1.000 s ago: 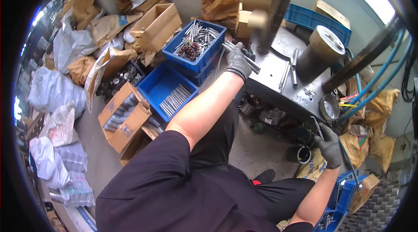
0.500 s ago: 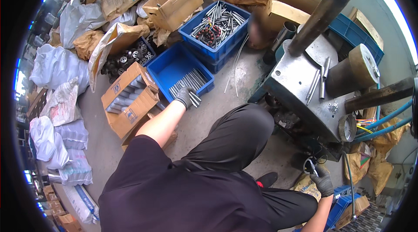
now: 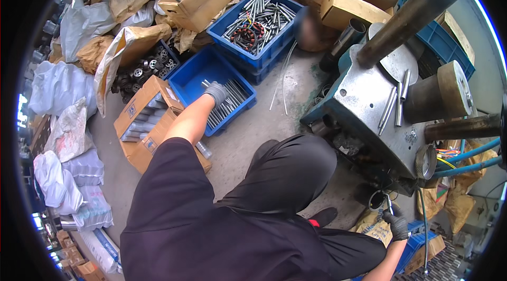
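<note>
My left hand (image 3: 216,93), in a grey glove, reaches into the blue bin (image 3: 177,87), fingers closed. Short metal rod ends (image 3: 205,83) stick out past its fingers; how many it grips is hidden. A row of similar metal rods (image 3: 229,100) lies side by side in the bin, right beside the hand. At the lower right, my gloved right hand (image 3: 396,224) is closed on a slim silver metal rod (image 3: 390,204) that points upward. Near that rod's tip is a dark cylinder with a shiny ring-shaped rim (image 3: 376,199).
A second blue bin (image 3: 253,62) holds many loose rods and a coil. An open carton (image 3: 134,146) of wrapped cylinders stands left of my arm. To the right is a heavy metal machine (image 3: 364,104) with thick bars and loose rods on top. Sacks (image 3: 63,88) line the left.
My left hand has moved farther into the bin, away from the near edge where it held several rods. The right hand has shifted slightly, its rod now more upright. The view has shifted a little.
</note>
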A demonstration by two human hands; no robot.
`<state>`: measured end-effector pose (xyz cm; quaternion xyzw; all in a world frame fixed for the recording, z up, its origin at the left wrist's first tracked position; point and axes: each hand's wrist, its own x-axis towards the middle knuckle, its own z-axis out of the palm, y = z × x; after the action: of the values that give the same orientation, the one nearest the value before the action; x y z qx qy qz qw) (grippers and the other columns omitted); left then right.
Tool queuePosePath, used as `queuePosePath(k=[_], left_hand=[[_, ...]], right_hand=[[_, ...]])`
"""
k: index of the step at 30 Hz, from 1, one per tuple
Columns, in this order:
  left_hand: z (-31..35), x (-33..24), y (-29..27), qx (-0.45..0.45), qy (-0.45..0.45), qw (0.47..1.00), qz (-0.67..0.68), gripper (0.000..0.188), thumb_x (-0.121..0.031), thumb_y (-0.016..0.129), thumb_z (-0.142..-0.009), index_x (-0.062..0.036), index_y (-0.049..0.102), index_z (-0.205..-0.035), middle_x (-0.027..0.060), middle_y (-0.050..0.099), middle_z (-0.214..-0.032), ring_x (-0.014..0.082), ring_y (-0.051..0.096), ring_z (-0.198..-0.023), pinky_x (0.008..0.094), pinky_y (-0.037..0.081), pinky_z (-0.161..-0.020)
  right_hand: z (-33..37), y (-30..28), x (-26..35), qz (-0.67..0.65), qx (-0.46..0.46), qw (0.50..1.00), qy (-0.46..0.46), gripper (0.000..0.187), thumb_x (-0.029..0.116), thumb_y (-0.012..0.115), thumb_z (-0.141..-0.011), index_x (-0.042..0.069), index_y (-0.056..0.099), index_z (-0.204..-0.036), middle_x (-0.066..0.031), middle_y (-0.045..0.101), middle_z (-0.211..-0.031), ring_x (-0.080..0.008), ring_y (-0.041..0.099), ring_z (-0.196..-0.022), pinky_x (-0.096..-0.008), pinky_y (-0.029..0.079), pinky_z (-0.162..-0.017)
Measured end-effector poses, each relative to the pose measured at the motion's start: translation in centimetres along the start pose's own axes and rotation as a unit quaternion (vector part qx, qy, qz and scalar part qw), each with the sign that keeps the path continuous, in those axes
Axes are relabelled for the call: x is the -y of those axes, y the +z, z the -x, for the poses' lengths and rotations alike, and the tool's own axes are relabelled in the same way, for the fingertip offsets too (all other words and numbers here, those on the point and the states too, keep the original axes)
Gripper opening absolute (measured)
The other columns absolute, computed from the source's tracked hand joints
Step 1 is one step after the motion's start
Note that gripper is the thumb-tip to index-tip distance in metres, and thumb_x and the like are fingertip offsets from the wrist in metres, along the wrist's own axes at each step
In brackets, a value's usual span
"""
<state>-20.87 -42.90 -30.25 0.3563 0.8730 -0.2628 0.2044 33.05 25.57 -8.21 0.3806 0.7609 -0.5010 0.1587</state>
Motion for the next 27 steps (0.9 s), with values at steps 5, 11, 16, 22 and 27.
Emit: queuePosePath(k=[5, 11, 16, 22, 27], left_hand=[[-3.9, -2.4, -2.9, -0.061, 0.050, 0.997, -0.011, 0.020, -0.016, 0.063, -0.093, -0.0200, 0.079, -0.105, 0.0057, 0.077, -0.107, 0.0265, 0.073, -0.108, 0.0427, 0.052, -0.091], [-6.4, -2.7, -0.9, -0.148, 0.061, 0.986, -0.050, 0.025, -0.023, 0.058, -0.097, -0.0235, 0.078, -0.113, 0.0062, 0.074, -0.119, 0.0242, 0.063, -0.126, 0.0457, 0.047, -0.105], [-7.9, -4.9, 0.6, -0.073, -0.012, 0.996, 0.052, 0.033, -0.023, 0.053, -0.101, -0.0191, 0.073, -0.127, 0.0117, 0.070, -0.130, 0.0289, 0.062, -0.128, 0.0470, 0.050, -0.105], [-8.2, -4.7, 5.9, -0.205, -0.144, 0.932, 0.261, 0.052, -0.006, 0.067, -0.081, -0.0086, 0.069, -0.133, 0.0219, 0.055, -0.148, 0.0428, 0.055, -0.134, 0.0458, 0.041, -0.119], [-5.4, -5.7, 3.6, -0.243, -0.129, 0.904, 0.327, 0.062, -0.010, 0.073, -0.073, -0.0050, 0.067, -0.134, 0.0234, 0.053, -0.151, 0.0446, 0.054, -0.134, 0.0443, 0.039, -0.121]], right_hand=[[0.2, 0.0, -0.6, 0.047, -0.033, 0.998, 0.032, 0.053, 0.009, 0.077, -0.082, -0.002, 0.066, -0.133, -0.0059, 0.072, -0.102, -0.0137, 0.063, -0.084, -0.0294, 0.052, -0.076], [-0.4, 0.3, -0.8, 0.051, -0.021, 0.997, 0.050, 0.050, 0.008, 0.078, -0.085, -0.002, 0.066, -0.132, -0.0068, 0.074, -0.105, -0.0142, 0.064, -0.087, -0.0302, 0.053, -0.078], [-0.2, 0.3, -1.1, 0.057, -0.018, 0.997, 0.055, 0.048, 0.009, 0.078, -0.085, -0.002, 0.067, -0.130, -0.0065, 0.074, -0.106, -0.0143, 0.065, -0.087, -0.0304, 0.053, -0.078], [-0.7, 0.7, -0.7, 0.076, -0.011, 0.995, 0.066, 0.045, 0.009, 0.077, -0.086, -0.002, 0.067, -0.128, -0.0063, 0.074, -0.103, -0.0138, 0.064, -0.084, -0.0296, 0.053, -0.076], [-0.6, 0.7, -0.6, 0.075, -0.014, 0.994, 0.072, 0.045, 0.008, 0.077, -0.086, -0.002, 0.067, -0.129, -0.0055, 0.074, -0.102, -0.0132, 0.064, -0.083, -0.0293, 0.053, -0.075]])
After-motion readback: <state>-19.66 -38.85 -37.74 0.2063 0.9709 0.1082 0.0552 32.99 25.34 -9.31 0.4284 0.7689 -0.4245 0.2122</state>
